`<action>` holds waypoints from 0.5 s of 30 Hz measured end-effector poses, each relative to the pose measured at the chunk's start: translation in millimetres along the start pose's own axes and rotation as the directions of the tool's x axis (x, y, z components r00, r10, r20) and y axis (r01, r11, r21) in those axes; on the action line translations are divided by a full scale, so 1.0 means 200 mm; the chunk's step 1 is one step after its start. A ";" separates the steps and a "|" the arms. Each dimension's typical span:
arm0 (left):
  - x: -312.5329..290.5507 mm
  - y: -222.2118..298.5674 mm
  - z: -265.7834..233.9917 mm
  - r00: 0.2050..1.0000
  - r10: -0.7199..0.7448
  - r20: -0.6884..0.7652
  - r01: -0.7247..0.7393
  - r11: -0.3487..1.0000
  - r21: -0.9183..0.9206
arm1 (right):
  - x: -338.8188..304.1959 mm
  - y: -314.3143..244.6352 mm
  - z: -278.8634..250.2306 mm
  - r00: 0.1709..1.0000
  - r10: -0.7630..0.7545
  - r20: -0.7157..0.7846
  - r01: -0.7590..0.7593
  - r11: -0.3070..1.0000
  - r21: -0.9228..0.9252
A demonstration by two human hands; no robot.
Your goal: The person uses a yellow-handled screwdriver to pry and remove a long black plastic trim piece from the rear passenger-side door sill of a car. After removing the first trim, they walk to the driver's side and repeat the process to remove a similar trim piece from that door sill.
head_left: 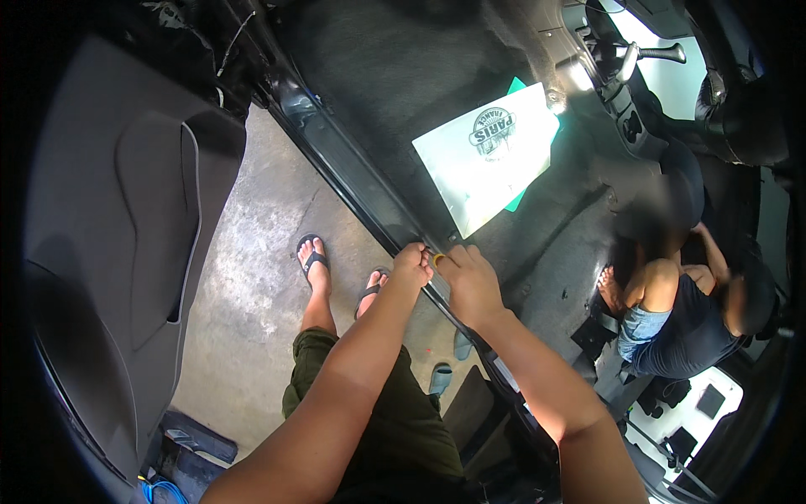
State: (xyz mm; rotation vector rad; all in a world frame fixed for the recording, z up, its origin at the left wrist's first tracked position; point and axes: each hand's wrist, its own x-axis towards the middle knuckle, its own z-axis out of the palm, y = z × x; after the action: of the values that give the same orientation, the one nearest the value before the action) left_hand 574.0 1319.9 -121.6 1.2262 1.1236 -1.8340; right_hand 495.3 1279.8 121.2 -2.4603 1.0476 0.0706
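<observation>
Both of my hands are close together over the black door sill (357, 189) of a vehicle. My left hand (413, 265) is closed, its fingers bunched at the sill's edge; whatever it grips is too small to make out. Just to its right, my right hand (472, 284) is closed, thumb and fingers pinching a small yellow thing (437, 259) that shows between the two hands. Most of the yellow piece is hidden by my fingers, so its kind cannot be told. Beyond my hands, a white printed bag or sheet (495, 181) lies on the dark cabin floor (369, 76).
At left, the dark door panel (92, 193) stands open. A co-worker (684, 311) sits inside the cabin at right, near levers (651, 54). Green material (517, 202) pokes out under the white sheet. Grey slippers (440, 380) and a blue cable (164, 489) lie lower down.
</observation>
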 end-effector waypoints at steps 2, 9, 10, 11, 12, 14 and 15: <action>-0.06 0.01 0.04 0.996 -0.019 -0.083 0.019 1.000 -0.001 | -0.02 0.01 0.00 1.000 0.005 -0.027 -0.005 1.000 0.016; -0.22 0.06 0.05 0.943 0.293 -0.157 -0.289 0.956 0.049 | -0.07 -0.07 -0.09 0.980 0.185 0.073 -0.193 0.973 0.126; -0.22 0.09 0.02 0.909 0.383 -0.164 -0.370 0.923 0.106 | -0.07 -0.09 -0.10 0.956 0.258 0.136 -0.277 0.950 0.144; -0.23 0.12 -0.01 0.857 0.490 -0.161 -0.465 0.869 0.168 | -0.07 -0.11 -0.10 0.936 0.297 0.190 -0.327 0.933 0.149; -0.23 0.16 -0.05 0.714 0.696 -0.074 -0.636 0.690 0.347 | -0.07 -0.13 -0.09 0.910 0.335 0.244 -0.377 0.914 0.151; -0.24 0.31 -0.12 0.501 0.864 0.052 -0.744 0.400 0.535 | -0.05 -0.15 -0.07 0.877 0.391 0.279 -0.458 0.857 0.237; -0.26 0.39 -0.16 0.467 0.879 0.095 -0.721 0.316 0.617 | -0.04 -0.16 -0.05 0.870 0.415 0.267 -0.486 0.812 0.322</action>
State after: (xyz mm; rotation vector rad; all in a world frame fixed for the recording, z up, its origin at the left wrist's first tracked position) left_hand 671.2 1320.3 -101.8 1.9597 -0.1525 -1.1732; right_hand 511.0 1299.9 144.0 -1.7790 1.3968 0.2210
